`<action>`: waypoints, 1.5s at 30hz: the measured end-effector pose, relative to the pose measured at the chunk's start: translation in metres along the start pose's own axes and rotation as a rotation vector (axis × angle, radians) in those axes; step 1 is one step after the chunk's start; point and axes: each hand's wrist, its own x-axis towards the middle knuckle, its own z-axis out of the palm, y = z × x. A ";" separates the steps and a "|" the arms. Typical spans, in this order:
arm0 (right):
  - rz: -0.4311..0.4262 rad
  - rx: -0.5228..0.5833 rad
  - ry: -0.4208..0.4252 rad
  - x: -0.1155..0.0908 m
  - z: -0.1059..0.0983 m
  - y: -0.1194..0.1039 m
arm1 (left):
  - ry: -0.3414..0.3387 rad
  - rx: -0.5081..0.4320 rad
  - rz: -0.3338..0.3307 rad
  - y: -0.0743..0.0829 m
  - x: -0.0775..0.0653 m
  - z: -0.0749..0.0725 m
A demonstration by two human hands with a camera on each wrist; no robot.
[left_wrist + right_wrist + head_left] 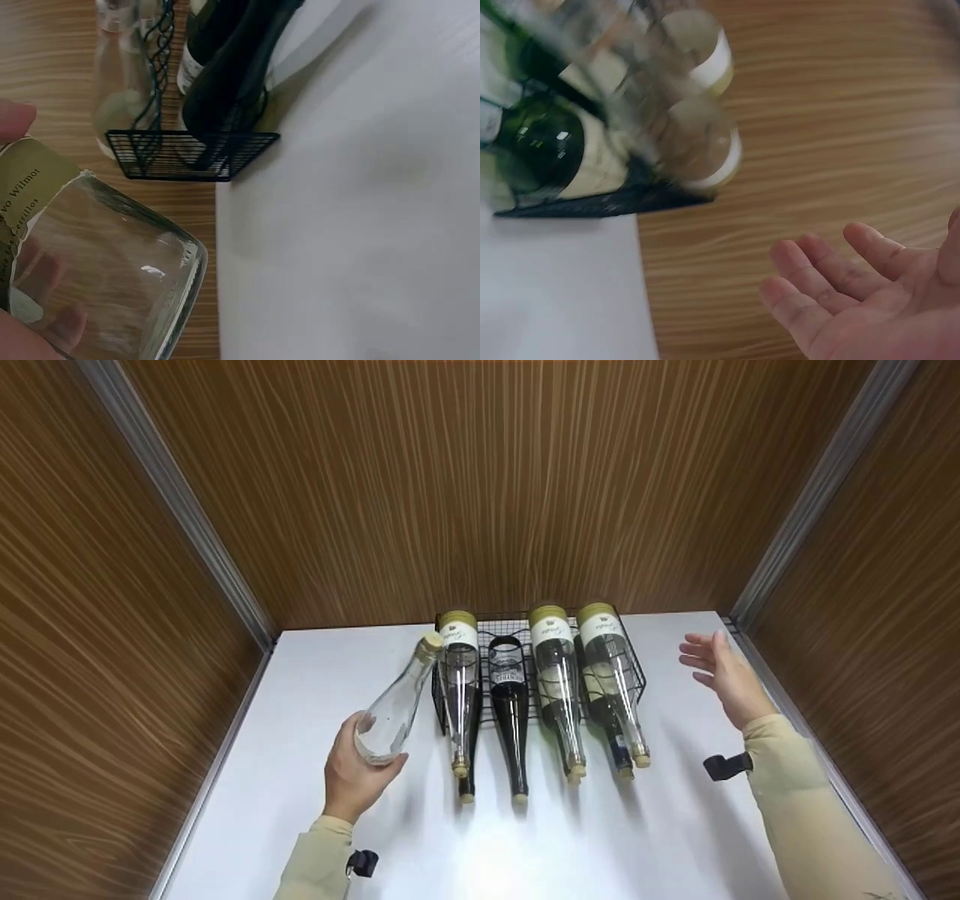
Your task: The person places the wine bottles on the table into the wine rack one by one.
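My left hand (349,780) grips a clear glass bottle (391,712) near its base. Its corked neck tilts up and to the right, beside the leftmost bottle in a black wire rack (191,157). In the left wrist view, the bottle's torn beige label (30,187) shows, with fingers seen through the glass. My right hand (727,679) is raised to the right of the rack, fingers spread and holding nothing. Lying in the rack are dark corked bottles, among them one dark bottle (510,712) with nothing on top, and three clear bottles with white labels in an upper row, one being the rightmost clear bottle (611,660).
The rack stands at the back of a white table (262,780), against a wood-grain panel (480,495). Similar side panels with metal edge strips (180,502) rise left and right. Bottle necks stick out from the rack toward me.
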 end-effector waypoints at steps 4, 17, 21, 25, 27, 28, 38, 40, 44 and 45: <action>-0.073 -0.011 -0.002 -0.007 0.006 -0.020 | 0.006 0.045 0.114 0.012 0.010 -0.010; -0.273 -0.019 -0.135 -0.025 0.039 -0.068 | -0.008 0.212 0.394 0.058 0.034 -0.028; -0.303 -0.036 -0.166 -0.034 0.057 -0.084 | -0.020 0.269 0.465 0.070 0.037 -0.028; -0.375 -0.070 -0.190 -0.047 0.076 -0.107 | -0.038 0.331 0.525 0.080 0.039 -0.026; -0.432 -0.107 -0.204 -0.050 0.084 -0.115 | -0.057 0.362 0.546 0.085 0.040 -0.025; -0.458 -0.128 -0.210 -0.051 0.087 -0.118 | -0.066 0.376 0.555 0.087 0.041 -0.025; -0.655 -0.499 -0.261 -0.046 0.117 -0.115 | -0.094 0.441 0.607 0.105 0.049 -0.014; -0.681 -0.576 -0.282 -0.045 0.124 -0.116 | -0.087 0.453 0.623 0.107 0.049 -0.013; -0.683 -0.730 -0.354 -0.042 0.135 -0.118 | -0.068 0.494 0.660 0.112 0.051 -0.010; -0.671 -0.761 -0.377 -0.040 0.137 -0.117 | -0.066 0.504 0.670 0.113 0.051 -0.010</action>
